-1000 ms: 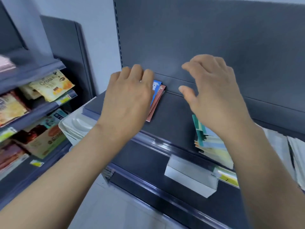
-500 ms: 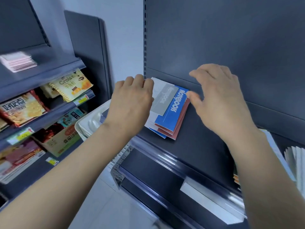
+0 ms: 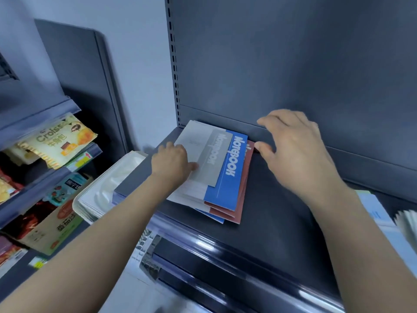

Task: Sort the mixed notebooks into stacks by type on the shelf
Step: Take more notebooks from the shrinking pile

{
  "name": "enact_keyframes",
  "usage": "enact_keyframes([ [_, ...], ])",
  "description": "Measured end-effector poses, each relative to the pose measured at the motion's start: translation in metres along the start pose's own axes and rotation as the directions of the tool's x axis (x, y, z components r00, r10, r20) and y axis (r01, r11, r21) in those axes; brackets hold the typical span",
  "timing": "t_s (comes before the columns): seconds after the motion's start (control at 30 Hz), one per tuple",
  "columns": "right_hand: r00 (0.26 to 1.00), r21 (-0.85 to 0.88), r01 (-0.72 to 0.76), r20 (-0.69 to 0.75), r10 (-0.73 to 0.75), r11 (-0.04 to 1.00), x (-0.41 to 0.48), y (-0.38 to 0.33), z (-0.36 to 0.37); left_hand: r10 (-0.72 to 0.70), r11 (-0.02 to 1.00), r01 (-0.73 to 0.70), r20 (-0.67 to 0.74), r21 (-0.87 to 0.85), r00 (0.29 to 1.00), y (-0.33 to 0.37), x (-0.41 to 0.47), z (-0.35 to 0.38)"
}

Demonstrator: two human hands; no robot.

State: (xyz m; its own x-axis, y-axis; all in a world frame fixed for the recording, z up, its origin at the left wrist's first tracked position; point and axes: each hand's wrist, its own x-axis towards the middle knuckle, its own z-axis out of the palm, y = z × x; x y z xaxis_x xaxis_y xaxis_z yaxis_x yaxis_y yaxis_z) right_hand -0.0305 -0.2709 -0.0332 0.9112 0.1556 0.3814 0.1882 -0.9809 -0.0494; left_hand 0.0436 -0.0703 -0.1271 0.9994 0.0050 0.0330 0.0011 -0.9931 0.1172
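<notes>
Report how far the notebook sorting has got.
Done: little. One fanned pile lies on the shelf, grey notebook on top, blue notebook under it, red notebook beneath, so types are mixed. In hand: the left hand has its thumb on the grey cover; the right hand, open, hovers by the red edge. Left: splitting this pile, plus the blurred notebooks at the shelf's right end.

Cool even light, edges prob. motion-blurred
</notes>
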Motion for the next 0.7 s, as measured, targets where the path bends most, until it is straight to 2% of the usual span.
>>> enact_keyframes([
  [0.13,0.997,-0.005,-0.068,0.031,0.068,0.998,0.008,-0.015,0.009,-0.024,0.998,0.021,0.071,0.051,0.997,-0.003,0.017,0.003],
  [0.23,0.992,-0.026,-0.112,0.056,0.114,0.993,0.015,-0.029,0.015,-0.050,0.997,0.061,0.177,-0.057,0.983,-0.011,0.029,0.004],
  [0.3,0.989,-0.036,-0.132,0.068,0.134,0.991,0.019,-0.037,0.018,0.014,0.994,0.011,0.223,-0.110,0.975,-0.018,0.037,0.007],
  [0.4,0.983,-0.040,-0.171,0.068,0.173,0.985,0.023,-0.044,0.023,0.077,0.991,-0.053,0.200,-0.122,0.977,-0.029,0.047,0.007],
  [0.47,0.976,-0.049,-0.200,0.081,0.204,0.979,0.024,-0.048,0.029,0.064,0.986,-0.031,0.197,-0.162,0.978,-0.034,0.051,0.003],
  [0.6,0.962,-0.057,-0.238,0.123,0.243,0.970,0.028,-0.054,0.043,0.022,0.937,0.037,0.165,-0.348,0.986,-0.042,0.051,-0.003],
  [0.7,0.953,-0.044,-0.256,0.158,0.260,0.966,0.034,-0.058,0.053,-0.039,0.878,0.063,0.060,-0.475,0.997,-0.063,0.055,-0.009],
])
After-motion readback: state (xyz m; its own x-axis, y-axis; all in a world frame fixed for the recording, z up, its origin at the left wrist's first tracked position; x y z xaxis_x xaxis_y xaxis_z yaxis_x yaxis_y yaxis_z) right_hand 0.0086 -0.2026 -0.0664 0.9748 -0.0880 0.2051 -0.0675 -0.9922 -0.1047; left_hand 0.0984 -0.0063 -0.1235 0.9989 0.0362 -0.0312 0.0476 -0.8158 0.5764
